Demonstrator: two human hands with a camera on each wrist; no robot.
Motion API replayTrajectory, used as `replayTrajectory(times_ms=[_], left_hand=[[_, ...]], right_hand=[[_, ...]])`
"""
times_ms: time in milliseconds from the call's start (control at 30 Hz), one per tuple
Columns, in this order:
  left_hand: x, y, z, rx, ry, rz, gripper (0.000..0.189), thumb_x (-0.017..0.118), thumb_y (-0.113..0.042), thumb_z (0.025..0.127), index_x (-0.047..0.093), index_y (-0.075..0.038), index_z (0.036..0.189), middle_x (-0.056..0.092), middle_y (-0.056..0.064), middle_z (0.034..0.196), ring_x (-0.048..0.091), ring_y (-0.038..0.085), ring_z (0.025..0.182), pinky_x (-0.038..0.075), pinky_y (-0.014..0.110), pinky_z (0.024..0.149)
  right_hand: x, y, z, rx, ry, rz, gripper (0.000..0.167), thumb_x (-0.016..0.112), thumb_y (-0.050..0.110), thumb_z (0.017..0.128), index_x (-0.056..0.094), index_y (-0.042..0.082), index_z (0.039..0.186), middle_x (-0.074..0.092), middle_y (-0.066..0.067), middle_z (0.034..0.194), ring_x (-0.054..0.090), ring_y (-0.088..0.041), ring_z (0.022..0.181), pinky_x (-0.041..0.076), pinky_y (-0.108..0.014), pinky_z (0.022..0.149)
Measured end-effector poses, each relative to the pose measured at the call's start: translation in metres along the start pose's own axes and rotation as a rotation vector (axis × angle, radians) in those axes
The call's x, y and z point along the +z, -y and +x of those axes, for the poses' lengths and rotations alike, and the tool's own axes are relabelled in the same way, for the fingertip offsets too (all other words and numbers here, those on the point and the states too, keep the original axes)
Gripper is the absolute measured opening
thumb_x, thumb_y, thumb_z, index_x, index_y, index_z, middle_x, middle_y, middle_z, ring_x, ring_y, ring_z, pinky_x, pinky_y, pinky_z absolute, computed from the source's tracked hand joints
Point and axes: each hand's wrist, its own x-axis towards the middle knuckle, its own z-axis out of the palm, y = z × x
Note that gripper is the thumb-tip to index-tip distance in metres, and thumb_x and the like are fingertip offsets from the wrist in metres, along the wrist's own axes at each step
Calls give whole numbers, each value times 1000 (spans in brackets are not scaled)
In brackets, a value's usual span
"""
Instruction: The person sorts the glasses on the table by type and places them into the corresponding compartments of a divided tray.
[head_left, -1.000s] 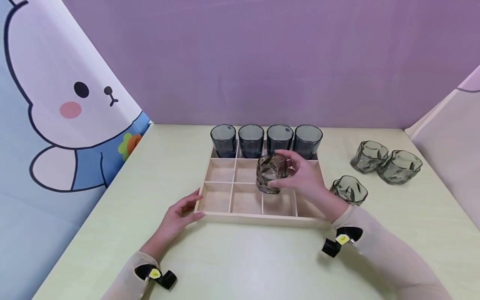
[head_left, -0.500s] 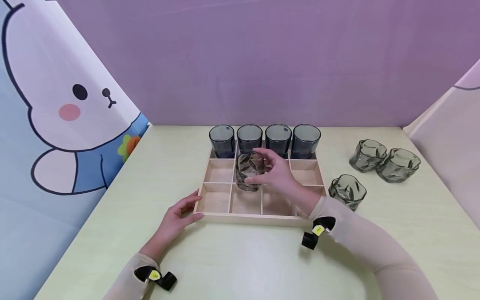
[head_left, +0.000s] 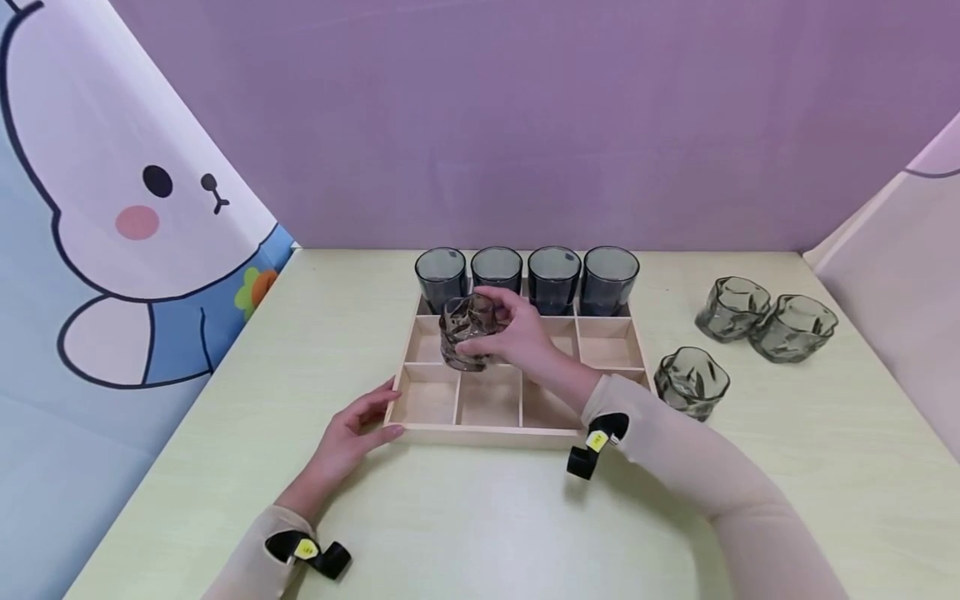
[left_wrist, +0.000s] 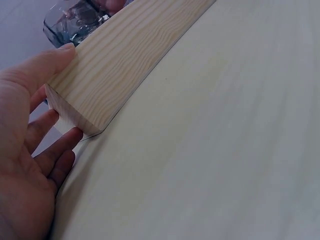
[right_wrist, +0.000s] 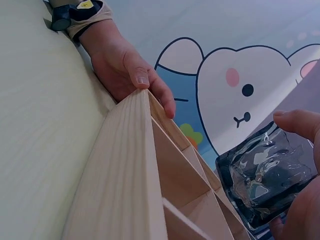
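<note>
My right hand (head_left: 517, 337) grips a smoky, wavy-sided glass (right_wrist: 265, 175) between thumb and fingers. In the head view the glass is upright over the left compartments of the middle row of a wooden divided tray (head_left: 480, 436). Its base shows above the tray floor in the right wrist view. My left hand (head_left: 352, 433) holds the tray's front left corner, thumb (left_wrist: 55, 59) on the front wall and fingers against the side. Several taller dark tumblers (head_left: 553, 279) fill the tray's back row, their lower parts hidden by the tray and my right hand.
To the right of the tray, on the pale table (head_left: 480, 533), stand three more wavy glasses: one near the tray (head_left: 692, 383) and two side by side (head_left: 733, 308) farther back. A purple backdrop (head_left: 480, 125) rises behind the table.
My right hand has carried the wavy glass leftward across the tray, from the middle right to the left compartments. My left hand stays at the tray's corner.
</note>
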Motion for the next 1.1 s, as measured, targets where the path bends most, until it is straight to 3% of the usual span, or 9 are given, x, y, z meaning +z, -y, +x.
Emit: replayTrajectory(times_ms=[300,400,633,1100], left_hand=[[-1,-4,1,-12,9,16,47,75,-2,87,60,2,131,42,14,153,51,36,126,42,19,97],[-1,-4,2,-13,6,19,47,75,-3,87,60,1,131,43,14,153,53,31,125,43,19,97],[-1,-3,2,-10,-2,8,47,75,-1,85,60,3,130,43,15,152,55,6,116,44,20,96],[0,-3,-2,-2,-7,-9,47,74,2,85,60,5,130,43,18,151,56,5,115,44,18,95]], right_hand=[[21,3,14,2,-8,-21,86,95,7,63,56,15,139,59,-5,121,53,-21,102,52,-30,82],[27,3,20,4,-7,-29,85,95,10,63,57,18,139,60,-3,121,54,-21,103,52,-30,82],[36,0,30,1,15,-58,86,96,11,63,56,18,139,61,0,121,54,-19,101,50,-30,84],[46,-14,30,22,93,-206,90,95,9,63,52,12,142,60,-5,130,55,-22,114,47,-32,97]])
